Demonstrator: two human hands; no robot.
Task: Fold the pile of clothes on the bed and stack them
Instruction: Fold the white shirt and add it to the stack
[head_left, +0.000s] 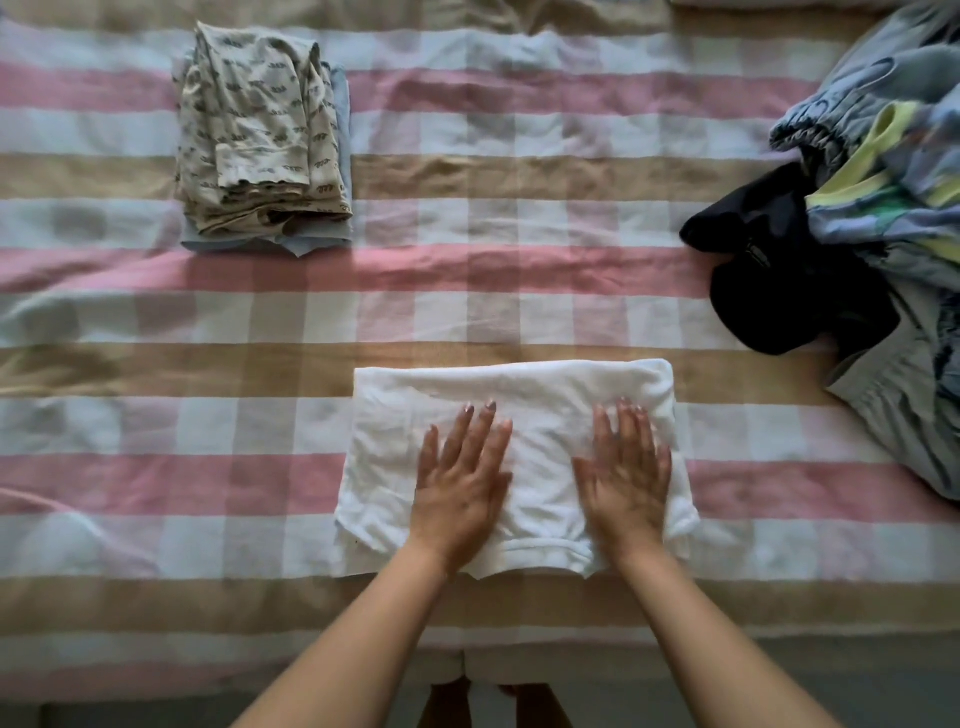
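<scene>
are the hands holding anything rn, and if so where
Nothing is gripped. The left hand and right hand lie flat, fingers straight, pressing on top of the folded white garment.

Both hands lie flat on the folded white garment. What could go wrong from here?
1. The folded white cloth garment has uneven near edges; picking it up with the flat left hand and right hand could let the fold fall open.
2. The beige printed garment, lying on a light blue garment, is far off across the checked bed sheet and rumpled on top; the white piece may land crooked or slide.
</scene>
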